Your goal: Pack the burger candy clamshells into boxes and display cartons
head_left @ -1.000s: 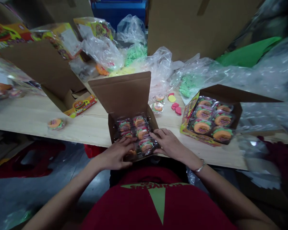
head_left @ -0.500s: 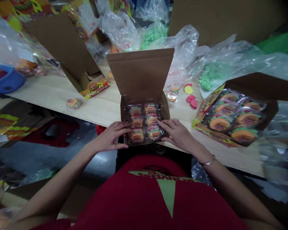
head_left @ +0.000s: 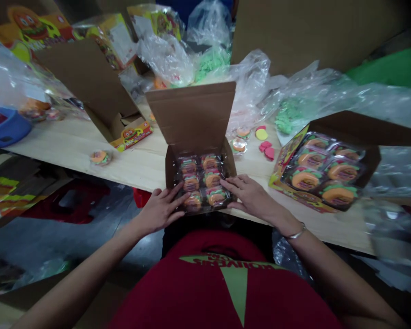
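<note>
An open cardboard box [head_left: 196, 118] stands in front of me at the table's near edge, its lid raised and leaning away. Two columns of toy burgers in clear plastic packs [head_left: 212, 179] fill it. My left hand [head_left: 160, 211] lies at the box's left side, fingers spread and tips over the packs nearest that wall. On the opposite side, my right hand [head_left: 254, 196] has its fingers stretched over the right wall, tips touching or just above the packs there. Neither hand is wrapped round anything.
To the right, a second open box [head_left: 287, 153] holds several packed burgers. An open printed box [head_left: 135, 136] stands at the left, with a single packed burger [head_left: 100, 157] nearby. Pink pieces [head_left: 267, 150], clear bags [head_left: 250, 87] and a blue basket [head_left: 7, 132] are also on the table [head_left: 133, 169].
The whole view has shifted slightly, so everything sits a little lower and further left. My hands have stayed at the box's sides, the left fingers shifting slightly along the packs.
</note>
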Tool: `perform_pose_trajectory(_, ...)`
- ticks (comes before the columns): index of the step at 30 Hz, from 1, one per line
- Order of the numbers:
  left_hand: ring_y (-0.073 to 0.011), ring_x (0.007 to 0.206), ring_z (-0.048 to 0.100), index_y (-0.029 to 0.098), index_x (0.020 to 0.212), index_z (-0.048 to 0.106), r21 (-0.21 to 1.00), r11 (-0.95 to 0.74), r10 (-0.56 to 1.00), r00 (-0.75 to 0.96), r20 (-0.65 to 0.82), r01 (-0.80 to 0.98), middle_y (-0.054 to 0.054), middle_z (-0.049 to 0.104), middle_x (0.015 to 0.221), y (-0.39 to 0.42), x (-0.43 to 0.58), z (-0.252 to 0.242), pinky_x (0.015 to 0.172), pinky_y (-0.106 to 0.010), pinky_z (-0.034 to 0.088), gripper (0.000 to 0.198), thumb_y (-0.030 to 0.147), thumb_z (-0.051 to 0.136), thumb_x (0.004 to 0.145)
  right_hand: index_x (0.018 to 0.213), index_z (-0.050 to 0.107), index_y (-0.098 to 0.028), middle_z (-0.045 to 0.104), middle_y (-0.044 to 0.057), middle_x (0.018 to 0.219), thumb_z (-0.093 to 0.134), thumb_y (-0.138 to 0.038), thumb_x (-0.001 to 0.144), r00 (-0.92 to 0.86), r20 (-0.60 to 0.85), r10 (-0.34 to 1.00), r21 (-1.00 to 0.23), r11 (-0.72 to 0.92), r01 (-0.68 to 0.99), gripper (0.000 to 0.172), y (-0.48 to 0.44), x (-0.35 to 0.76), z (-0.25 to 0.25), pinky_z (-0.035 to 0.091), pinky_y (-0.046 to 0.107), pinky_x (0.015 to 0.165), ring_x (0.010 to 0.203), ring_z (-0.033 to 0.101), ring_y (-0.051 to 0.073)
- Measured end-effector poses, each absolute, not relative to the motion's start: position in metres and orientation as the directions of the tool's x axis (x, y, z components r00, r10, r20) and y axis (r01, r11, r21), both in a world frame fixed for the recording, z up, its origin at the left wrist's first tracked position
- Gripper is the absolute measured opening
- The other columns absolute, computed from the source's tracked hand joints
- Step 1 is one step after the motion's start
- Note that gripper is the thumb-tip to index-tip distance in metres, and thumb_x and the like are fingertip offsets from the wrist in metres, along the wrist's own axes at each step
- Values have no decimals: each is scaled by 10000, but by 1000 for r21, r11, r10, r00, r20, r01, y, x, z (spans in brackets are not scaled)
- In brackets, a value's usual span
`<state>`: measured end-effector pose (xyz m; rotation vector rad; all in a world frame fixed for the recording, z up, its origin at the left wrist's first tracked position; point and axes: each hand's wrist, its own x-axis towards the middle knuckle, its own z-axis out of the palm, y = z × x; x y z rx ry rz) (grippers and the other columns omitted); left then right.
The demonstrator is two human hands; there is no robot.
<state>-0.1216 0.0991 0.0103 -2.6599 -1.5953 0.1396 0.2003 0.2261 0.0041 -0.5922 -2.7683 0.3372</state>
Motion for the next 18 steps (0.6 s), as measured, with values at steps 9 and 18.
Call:
perform_pose_trajectory(9, -311, 1113, 559, 288, 1362, 567, -138, -380, 912, 395, 109, 915, -147, 473, 1472, 53, -112, 24, 867, -409, 398, 511, 517, 531, 907, 1419, 492, -133, 596, 144, 1314, 551, -558, 918, -874, 285, 395, -286, 905, 315, 660, 205, 181, -9, 442, 432, 983, 1125, 527, 291)
perform_pose_trajectory(18, -323, 1328, 430, 281, 1530, 289, -110, -325, 940, 309, -143, 939, -122, 402, 1531, 104, -90, 10, 962, -447, 389, 608, 457, 436, 968, 1477, 416, -144, 496, 140, 1453, 583, -420, 936, -923, 225, 313, -333, 915, 229, 630, 233, 184, -7, 472, 433, 971, 1161, 502, 278)
